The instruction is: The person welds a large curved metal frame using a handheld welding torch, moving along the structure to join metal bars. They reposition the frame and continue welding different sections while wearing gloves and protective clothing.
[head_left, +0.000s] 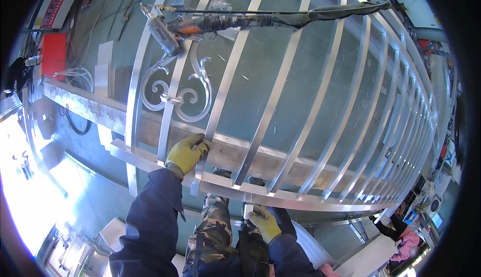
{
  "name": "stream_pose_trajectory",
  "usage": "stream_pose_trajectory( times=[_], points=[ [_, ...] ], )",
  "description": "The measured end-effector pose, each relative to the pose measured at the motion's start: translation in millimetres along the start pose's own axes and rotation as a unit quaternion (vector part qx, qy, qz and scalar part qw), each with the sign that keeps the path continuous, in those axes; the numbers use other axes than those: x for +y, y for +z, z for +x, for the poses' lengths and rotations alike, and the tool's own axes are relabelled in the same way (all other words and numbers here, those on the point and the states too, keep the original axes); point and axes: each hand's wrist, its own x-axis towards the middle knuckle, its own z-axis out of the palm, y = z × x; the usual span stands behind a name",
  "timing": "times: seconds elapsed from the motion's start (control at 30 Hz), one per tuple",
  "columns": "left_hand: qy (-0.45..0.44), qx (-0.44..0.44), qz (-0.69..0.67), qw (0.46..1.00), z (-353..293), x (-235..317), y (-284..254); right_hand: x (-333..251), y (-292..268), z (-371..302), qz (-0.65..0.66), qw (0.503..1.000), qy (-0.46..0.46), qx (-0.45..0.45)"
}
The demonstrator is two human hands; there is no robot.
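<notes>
- Step in hand, judged: an upright bar (224, 89) appears to be steadied near its lower end while a small pale piece (248, 210) is handled below the rail.
- Left hand (186, 153), yellow-gloved: curled, thumb and fingers closed on the upright bar.
- Right hand (265, 224), also gloved: pinched on the small pale piece, lower and to the right of the left hand; loose block or tube end cannot be told, mostly hidden by the glove.
- Next move, judged: a firm left hold is called for, with the right-hand piece kept controlled and the bar not knocked askew.
- Metal railing (273, 97): located in front of both hands, spreading far to the right of the left hand; silvery, smooth, shiny, with evenly spaced bars.
- Lower rail (290, 203): seen just above the right hand; the held bar's end shows past it, beneath the left hand.
- Scrolled ornament (190, 101): set just above the left hand, silver, curled, tied to a bar by a collar.
- Torch-like tool (166, 35): laid across the bars, well above the left hand.
</notes>
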Motion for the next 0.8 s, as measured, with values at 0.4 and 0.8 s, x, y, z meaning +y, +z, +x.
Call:
stream_pose_trajectory(
  times=[0.4,0.8],
  points=[
    [-0.017,-0.040,0.054,0.998,-1,13,-5,-8,-1,6,-0.082,0.996,0.029,0.031],
    [-0.013,0.020,0.138,0.990,-13,34,-3,-14,5,10,-0.081,0.995,0.014,0.055]
  ],
)
